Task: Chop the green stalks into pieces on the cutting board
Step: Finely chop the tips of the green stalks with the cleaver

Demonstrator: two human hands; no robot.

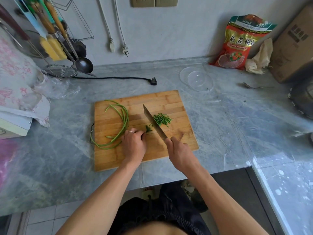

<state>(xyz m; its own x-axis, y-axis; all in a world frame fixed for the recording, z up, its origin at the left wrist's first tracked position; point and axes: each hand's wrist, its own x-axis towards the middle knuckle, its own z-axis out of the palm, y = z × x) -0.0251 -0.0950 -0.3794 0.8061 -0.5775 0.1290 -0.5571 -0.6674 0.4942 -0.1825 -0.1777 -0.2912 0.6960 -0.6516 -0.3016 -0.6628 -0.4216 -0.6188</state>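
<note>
A wooden cutting board (171,102) lies on the grey marble counter. Long green stalks (124,119) curve across its left half. My left hand (134,144) presses a bunch of them down, with their cut ends (148,128) sticking out past my fingertips. My right hand (179,152) grips the handle of a cleaver (153,122). The blade slants up and left, just right of the cut ends. A heap of chopped green pieces (162,119) lies right of the blade.
A clear plastic bowl (196,78) stands behind the board. A black plug and cord (153,81) lie behind it to the left. A red bag (240,43), a cardboard box (294,48) and a spoon (254,86) sit back right. Hanging utensils and a strainer (61,71) are back left.
</note>
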